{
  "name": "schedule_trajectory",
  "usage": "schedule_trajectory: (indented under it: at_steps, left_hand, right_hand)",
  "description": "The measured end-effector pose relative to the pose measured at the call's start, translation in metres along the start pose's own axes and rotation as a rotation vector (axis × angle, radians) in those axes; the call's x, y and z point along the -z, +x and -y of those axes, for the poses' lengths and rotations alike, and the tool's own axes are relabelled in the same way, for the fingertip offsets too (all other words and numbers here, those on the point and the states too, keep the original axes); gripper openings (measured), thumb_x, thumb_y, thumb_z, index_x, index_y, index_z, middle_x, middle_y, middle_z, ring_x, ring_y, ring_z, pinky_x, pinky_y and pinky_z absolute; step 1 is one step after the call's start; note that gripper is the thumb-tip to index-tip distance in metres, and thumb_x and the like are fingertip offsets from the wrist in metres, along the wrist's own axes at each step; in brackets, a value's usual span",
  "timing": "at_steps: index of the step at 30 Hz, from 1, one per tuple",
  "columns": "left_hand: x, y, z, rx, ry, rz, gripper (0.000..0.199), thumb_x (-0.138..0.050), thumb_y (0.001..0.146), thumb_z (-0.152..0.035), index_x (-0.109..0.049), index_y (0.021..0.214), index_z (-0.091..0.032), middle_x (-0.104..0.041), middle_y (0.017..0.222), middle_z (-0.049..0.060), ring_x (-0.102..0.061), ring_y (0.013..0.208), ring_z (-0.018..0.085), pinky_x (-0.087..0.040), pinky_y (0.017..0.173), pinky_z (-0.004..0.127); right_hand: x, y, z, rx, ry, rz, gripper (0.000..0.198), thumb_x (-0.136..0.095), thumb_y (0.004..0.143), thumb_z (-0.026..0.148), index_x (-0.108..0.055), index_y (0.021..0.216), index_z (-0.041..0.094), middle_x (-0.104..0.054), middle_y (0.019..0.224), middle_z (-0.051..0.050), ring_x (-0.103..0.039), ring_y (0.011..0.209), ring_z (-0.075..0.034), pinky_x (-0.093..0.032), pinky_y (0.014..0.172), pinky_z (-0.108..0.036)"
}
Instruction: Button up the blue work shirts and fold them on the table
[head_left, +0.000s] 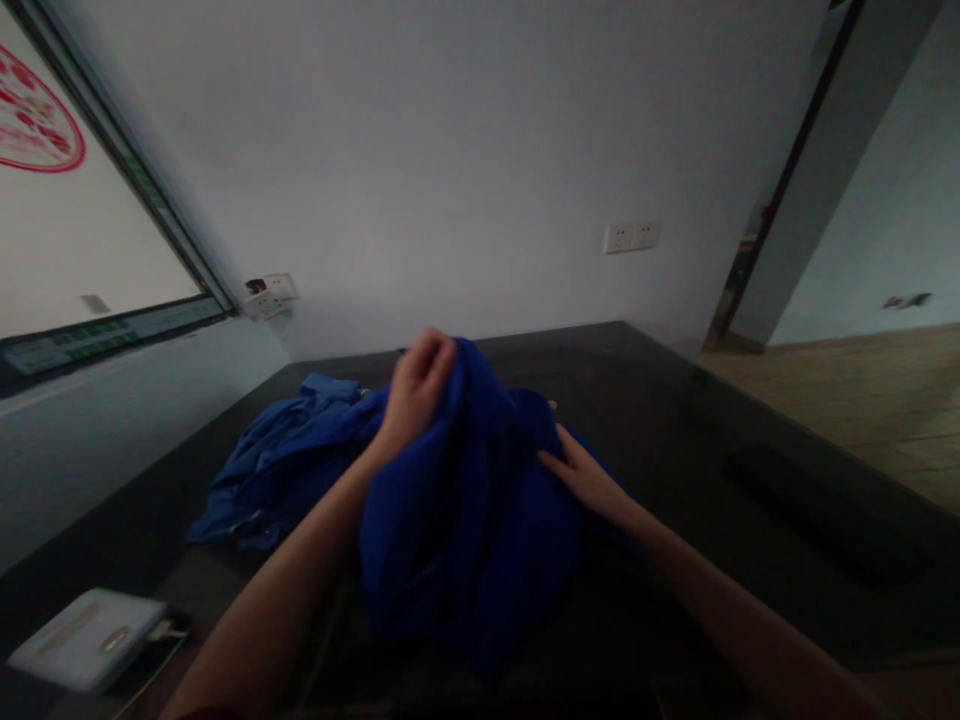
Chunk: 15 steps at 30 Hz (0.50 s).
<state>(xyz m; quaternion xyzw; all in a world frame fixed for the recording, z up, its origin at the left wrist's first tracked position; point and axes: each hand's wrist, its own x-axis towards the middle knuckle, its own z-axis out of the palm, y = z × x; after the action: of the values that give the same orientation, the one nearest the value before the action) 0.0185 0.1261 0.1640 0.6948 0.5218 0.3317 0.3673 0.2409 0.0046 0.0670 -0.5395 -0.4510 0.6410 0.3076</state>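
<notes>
A deep blue cloth garment (480, 510) hangs in loose folds in front of me, over the dark table. My left hand (420, 385) pinches its upper edge and holds that part raised. On the garment's right side, my right hand (581, 465) is closed on the fabric, with the thumb on the near face and the other fingers partly hidden behind it. What kind of garment it is cannot be made out. To the left, a crumpled lighter blue garment (277, 450) lies on the table, partly covered by deep blue cloth and my left arm.
A white box-shaped device (90, 635) with a cable sits at the table's near left. A long black object (825, 510) lies on the right of the dark table (660, 400). Wall sockets (631, 237) are behind, and a window (90, 230) is at left.
</notes>
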Motion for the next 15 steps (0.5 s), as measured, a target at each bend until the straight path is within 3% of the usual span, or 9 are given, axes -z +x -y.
schedule_trajectory:
  at_steps: [2, 3, 4, 7, 10, 12, 15]
  left_hand:
    - [-0.023, -0.026, 0.004, -0.017, 0.114, 0.535, 0.031, -0.043, 0.089, -0.046, -0.058, 0.089, -0.02, -0.062, 0.09, 0.003, -0.058, 0.085, 0.016, -0.047, 0.08, 0.029]
    - [-0.028, -0.04, 0.009, -0.009, 0.182, 0.722, 0.031, -0.045, 0.089, -0.046, -0.06, 0.097, -0.02, -0.063, 0.099, 0.005, -0.058, 0.092, 0.018, -0.046, 0.085, 0.031]
    - [-0.029, -0.052, 0.016, 0.014, 0.247, 0.829, 0.033, -0.047, 0.088, -0.045, -0.06, 0.105, -0.021, -0.063, 0.108, 0.006, -0.058, 0.099, 0.019, -0.044, 0.091, 0.032]
    - [-0.017, -0.076, 0.035, 0.139, 0.405, 0.858, 0.061, -0.056, 0.08, -0.054, -0.044, 0.132, -0.026, -0.049, 0.134, 0.008, -0.044, 0.124, 0.026, -0.033, 0.104, 0.041]
    - [-0.012, -0.088, 0.049, 0.266, 0.484, 0.897, 0.097, -0.065, 0.066, -0.064, -0.021, 0.145, -0.029, -0.034, 0.145, 0.012, -0.034, 0.131, 0.033, -0.03, 0.104, 0.048]
    - [-0.023, -0.097, 0.054, 0.314, 0.513, 0.983, 0.101, -0.067, 0.064, -0.062, -0.017, 0.146, -0.029, -0.034, 0.144, 0.015, -0.036, 0.129, 0.037, -0.033, 0.1, 0.053]
    - [-0.05, -0.107, 0.059, 0.328, 0.603, 1.03, 0.092, -0.066, 0.067, -0.055, -0.022, 0.143, -0.027, -0.039, 0.138, 0.018, -0.037, 0.125, 0.04, -0.036, 0.093, 0.061]
  right_hand:
    - [0.003, 0.0, -0.01, -0.048, 0.01, 0.115, 0.053, -0.059, 0.08, 0.037, -0.047, 0.129, 0.024, -0.058, 0.122, -0.009, -0.056, 0.111, -0.023, -0.043, 0.098, -0.041]
    - [0.01, 0.0, -0.015, -0.083, 0.007, 0.12, 0.054, -0.058, 0.08, 0.037, -0.045, 0.131, 0.023, -0.06, 0.117, -0.009, -0.059, 0.105, -0.022, -0.046, 0.093, -0.04]
    - [0.019, -0.002, -0.02, -0.122, -0.001, 0.096, 0.055, -0.056, 0.081, 0.037, -0.043, 0.132, 0.022, -0.06, 0.113, -0.01, -0.061, 0.099, -0.022, -0.048, 0.089, -0.039]
    - [0.049, -0.01, -0.031, -0.218, -0.092, -0.005, 0.052, -0.05, 0.083, 0.041, -0.043, 0.13, 0.019, -0.06, 0.104, -0.01, -0.062, 0.089, -0.021, -0.05, 0.078, -0.037]
    - [0.062, -0.019, -0.04, -0.26, -0.275, 0.027, 0.037, -0.051, 0.082, 0.04, -0.056, 0.113, 0.019, -0.061, 0.095, -0.008, -0.06, 0.087, -0.021, -0.048, 0.079, -0.036]
    - [0.057, -0.023, -0.044, -0.252, -0.352, 0.084, 0.03, -0.052, 0.082, 0.039, -0.06, 0.104, 0.02, -0.062, 0.091, -0.007, -0.059, 0.085, -0.02, -0.047, 0.08, -0.036]
    - [0.042, -0.025, -0.048, -0.205, -0.334, 0.167, 0.026, -0.052, 0.081, 0.034, -0.06, 0.102, 0.02, -0.061, 0.089, -0.006, -0.057, 0.081, -0.018, -0.046, 0.076, -0.032]
